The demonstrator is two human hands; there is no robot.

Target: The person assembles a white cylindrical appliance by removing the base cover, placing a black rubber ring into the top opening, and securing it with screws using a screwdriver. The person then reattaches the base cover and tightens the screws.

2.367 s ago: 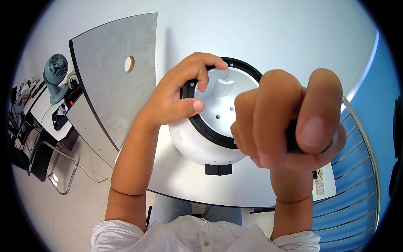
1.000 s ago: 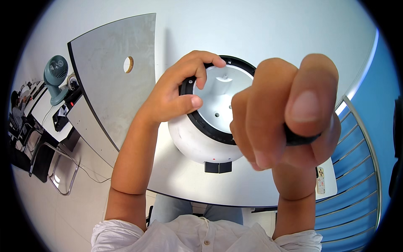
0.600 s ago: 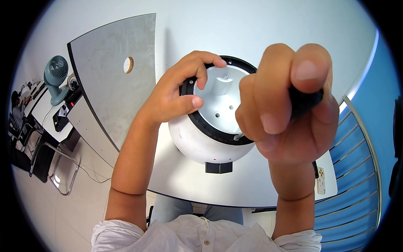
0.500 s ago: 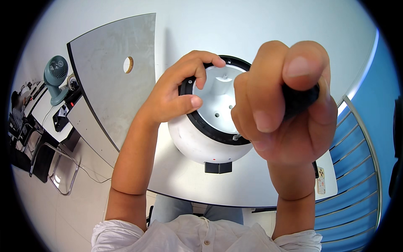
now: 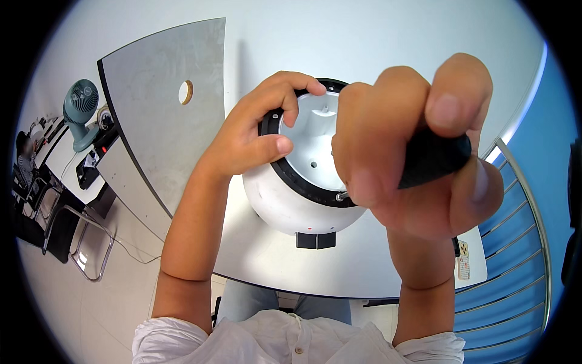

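A white, rounded appliance housing (image 5: 297, 206) with a black ring rim stands on the white table. Its pale inside shows a few holes. My left hand (image 5: 257, 124) grips the rim at its left, the thumb and fingertips curled over the ring's inner edge. High over the housing's right side, close to the camera, my right hand (image 5: 412, 145) is closed around the black handle of a screwdriver (image 5: 436, 159). The thin metal tip meets the near right part of the rim, at a small screw (image 5: 341, 197). Most of the shaft and the rim's right side are hidden behind this hand.
A grey panel (image 5: 163, 91) with a round hole stands left of the housing. Near the table's right edge lies a pale remote control (image 5: 464, 261). Metal railings (image 5: 533, 224) run along the right. Further left are a green fan (image 5: 80, 109), a chair (image 5: 60, 236) and a seated person.
My right hand has turned about the screwdriver, and its fingers have shifted on the handle, showing more of it. My left hand and the housing stay put.
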